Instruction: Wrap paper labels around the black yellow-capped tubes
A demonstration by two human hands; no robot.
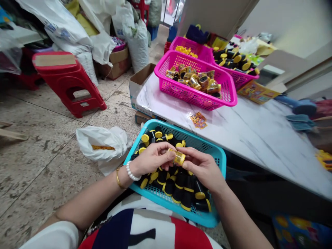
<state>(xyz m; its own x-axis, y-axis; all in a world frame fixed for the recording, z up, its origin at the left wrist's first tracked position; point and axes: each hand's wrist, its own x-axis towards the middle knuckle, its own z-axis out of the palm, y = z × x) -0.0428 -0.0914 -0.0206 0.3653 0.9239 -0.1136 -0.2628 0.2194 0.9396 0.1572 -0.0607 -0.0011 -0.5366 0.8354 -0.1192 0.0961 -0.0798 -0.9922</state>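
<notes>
Over a turquoise basket (220,162), my left hand (155,156) and my right hand (203,166) meet around a small cylinder with a yellow printed wrapper (179,158). The left fingers and thumb pinch its left end. At its right end, the right thumb and fingers close on it. Beneath the hands, the basket holds many black containers with yellow caps (186,200), some with the caps flipped open. My left wrist carries a white bead bracelet and a gold bangle.
A marble-patterned table (246,135) bears a pink basket (193,98) of yellow-wrapped cylinders and a small pile of printed labels (199,120). More pink baskets stand behind. On the floor are a white bag (103,148) and a red stool (62,76).
</notes>
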